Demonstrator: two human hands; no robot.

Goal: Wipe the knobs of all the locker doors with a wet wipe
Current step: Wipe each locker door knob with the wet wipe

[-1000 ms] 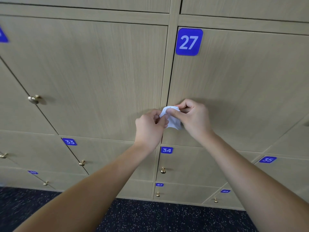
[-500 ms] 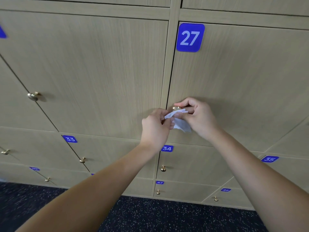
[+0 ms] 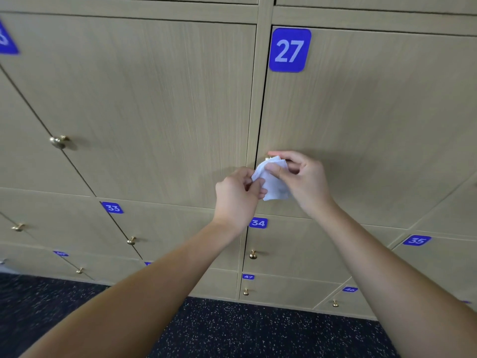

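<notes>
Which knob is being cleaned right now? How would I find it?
Find the big blue 27 plate. Go down that door's left edge to the white wet wipe that both hands pinch. The knob peeks out there; it alone is covered, while its neighbours are bare brass.

Small brass knob of door 27 almost fully hidden behind crumpled white wet wipe; only a gold sliver shows at wipe's 11 o'clock. Blue number plate at 10 o'clock edge cut off, digit unreadable. Small blue plates on lowest doors, around 7 o'clock, too blurred to read.
</notes>
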